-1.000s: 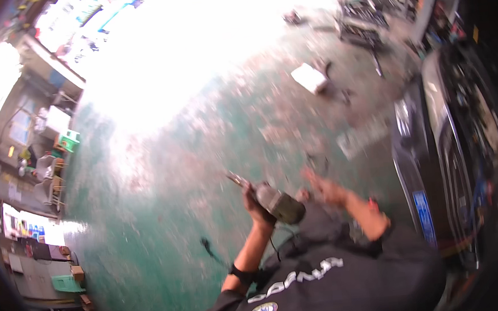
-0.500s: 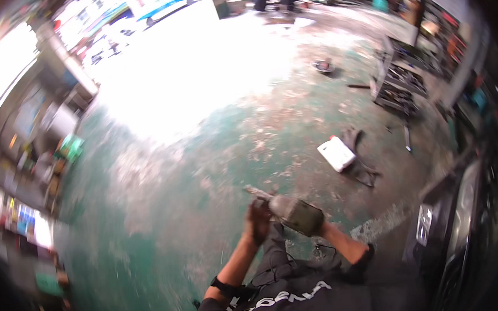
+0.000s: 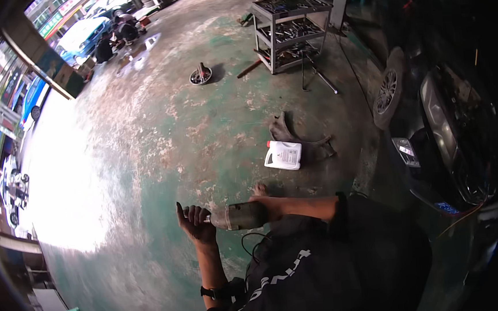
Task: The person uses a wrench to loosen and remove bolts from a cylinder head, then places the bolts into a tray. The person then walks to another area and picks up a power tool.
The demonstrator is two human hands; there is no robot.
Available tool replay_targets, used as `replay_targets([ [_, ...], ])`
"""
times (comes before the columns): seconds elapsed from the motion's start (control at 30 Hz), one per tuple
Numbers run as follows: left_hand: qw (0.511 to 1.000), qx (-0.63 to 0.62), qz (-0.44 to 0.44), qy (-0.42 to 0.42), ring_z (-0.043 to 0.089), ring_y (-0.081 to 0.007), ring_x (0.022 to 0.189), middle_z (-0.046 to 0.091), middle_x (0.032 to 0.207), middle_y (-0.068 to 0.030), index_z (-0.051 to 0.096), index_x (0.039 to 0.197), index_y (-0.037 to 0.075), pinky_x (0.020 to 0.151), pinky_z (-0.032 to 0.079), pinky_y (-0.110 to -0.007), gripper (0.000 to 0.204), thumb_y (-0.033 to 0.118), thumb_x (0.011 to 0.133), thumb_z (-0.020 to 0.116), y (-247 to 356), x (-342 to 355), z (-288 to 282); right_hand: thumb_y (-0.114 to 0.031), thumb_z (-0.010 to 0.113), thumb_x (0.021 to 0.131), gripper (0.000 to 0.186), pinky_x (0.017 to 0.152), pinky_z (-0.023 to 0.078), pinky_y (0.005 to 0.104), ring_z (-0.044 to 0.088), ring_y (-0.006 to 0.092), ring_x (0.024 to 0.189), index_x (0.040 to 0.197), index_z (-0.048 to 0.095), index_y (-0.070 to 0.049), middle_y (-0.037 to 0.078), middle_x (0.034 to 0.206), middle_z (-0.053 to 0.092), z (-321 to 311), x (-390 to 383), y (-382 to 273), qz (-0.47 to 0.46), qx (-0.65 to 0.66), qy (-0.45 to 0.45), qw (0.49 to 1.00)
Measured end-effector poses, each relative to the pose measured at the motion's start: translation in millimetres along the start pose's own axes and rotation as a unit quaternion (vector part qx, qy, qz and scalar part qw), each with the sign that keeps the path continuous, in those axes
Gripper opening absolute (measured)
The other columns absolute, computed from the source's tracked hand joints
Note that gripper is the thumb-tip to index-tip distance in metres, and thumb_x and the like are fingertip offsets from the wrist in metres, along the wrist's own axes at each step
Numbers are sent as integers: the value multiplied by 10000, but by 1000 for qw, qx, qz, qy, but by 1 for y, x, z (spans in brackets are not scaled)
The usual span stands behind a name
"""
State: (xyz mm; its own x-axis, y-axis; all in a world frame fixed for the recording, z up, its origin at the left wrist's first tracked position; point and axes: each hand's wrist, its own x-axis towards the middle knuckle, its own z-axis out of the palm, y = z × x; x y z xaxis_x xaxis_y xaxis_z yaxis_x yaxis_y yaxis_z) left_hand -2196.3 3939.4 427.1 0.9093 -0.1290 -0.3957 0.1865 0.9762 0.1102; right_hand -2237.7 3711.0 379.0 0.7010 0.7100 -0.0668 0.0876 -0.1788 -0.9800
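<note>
An impact wrench (image 3: pixel 240 216) with a worn, dull grey-brown body lies crosswise in front of my body, its nose toward the left. My left hand (image 3: pixel 197 222) wraps its fingers round the thin shaft at the nose, the thumb sticking up. At the rear end is my right hand (image 3: pixel 262 199), closed on the wrench; the tool's body hides most of its fingers. A thin dark cord or hose (image 3: pixel 249 242) loops below the wrench, close to my shirt.
Ahead on the floor lie a white jug (image 3: pixel 284 155) and a dark curved part (image 3: pixel 303 140). Farther off are a round dish (image 3: pixel 200 75) and a tool cart (image 3: pixel 273 50), a long-handled wrench (image 3: pixel 321 76) beside it. A dark car (image 3: pixel 432 137) with its front opened stands at right. People crouch far left.
My view has swung to the right, bringing the tool cart and car further in. The wrench has turned from slanting to nearly level, with both hands still on it.
</note>
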Motion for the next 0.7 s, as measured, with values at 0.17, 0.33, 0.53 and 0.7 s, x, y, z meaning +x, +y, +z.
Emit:
replay_targets([
  [0.17,999,-25,-11,-34,266,-72,369,298,470,43,388,602,136,383,256,-231,387,223,951,531,32,169,54,-44,555,863,408,972,427,316,563,187,1124,1270,529,-34,90,1275,568,-123,138,-8,-316,-244,101,911],
  [0.33,993,8,-12,-115,232,-72,349,266,454,45,336,569,165,367,243,-228,413,209,958,466,56,330,158,-135,474,972,330,974,427,289,543,180,1154,1268,513,4,91,1287,551,-258,262,-38,-270,111,86,953],
  [0.53,989,24,-15,-147,252,-68,357,298,478,36,343,584,159,376,261,-223,399,202,971,428,73,498,240,-206,512,952,318,868,435,254,528,75,1028,1211,544,-23,29,1144,588,-410,362,-27,-98,273,36,956],
  [0.7,958,47,-126,-252,290,-64,368,328,484,26,374,597,144,390,290,-223,391,202,983,400,63,688,305,-128,709,754,227,705,461,285,532,73,808,947,607,-67,-21,876,596,-538,474,73,-144,278,121,942],
])
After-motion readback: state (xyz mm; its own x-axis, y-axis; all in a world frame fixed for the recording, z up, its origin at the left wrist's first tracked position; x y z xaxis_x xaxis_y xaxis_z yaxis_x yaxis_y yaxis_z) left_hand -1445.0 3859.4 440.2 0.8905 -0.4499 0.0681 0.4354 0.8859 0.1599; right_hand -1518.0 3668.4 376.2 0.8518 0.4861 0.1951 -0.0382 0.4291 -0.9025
